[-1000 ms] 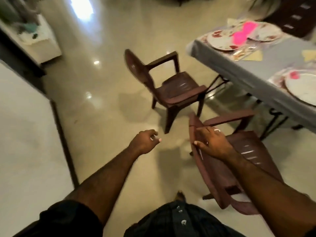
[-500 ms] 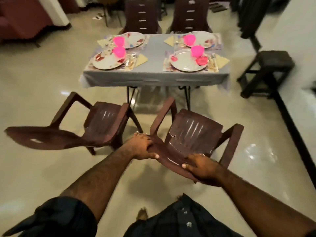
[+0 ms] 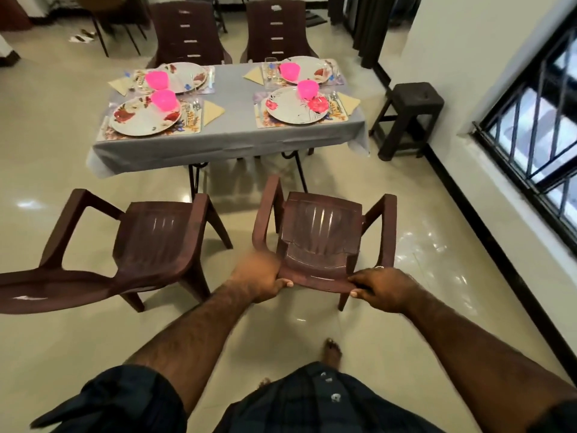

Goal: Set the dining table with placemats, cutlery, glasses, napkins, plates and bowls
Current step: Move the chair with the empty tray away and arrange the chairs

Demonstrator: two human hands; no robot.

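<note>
Head view is showing both hands, left [image 3: 260, 281] and right [image 3: 382, 289], gripping the chair [image 3: 318, 242] back at lower centre, the surface [image 3: 231, 137] looking fully set

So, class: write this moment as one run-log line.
left hand: grips chair backrest | right hand: grips same backrest | table: four places laid | second chair: untouched

Four round white floral plates [image 3: 146, 119] lie flat on patterned rectangular placemats [image 3: 301, 123] on the grey-clothed table [image 3: 231, 132]. An upright pink plastic bowl [image 3: 164, 99] stands on each plate; folded yellow napkins [image 3: 211, 111] and metal cutlery [image 3: 191, 111] lie beside them.
</note>
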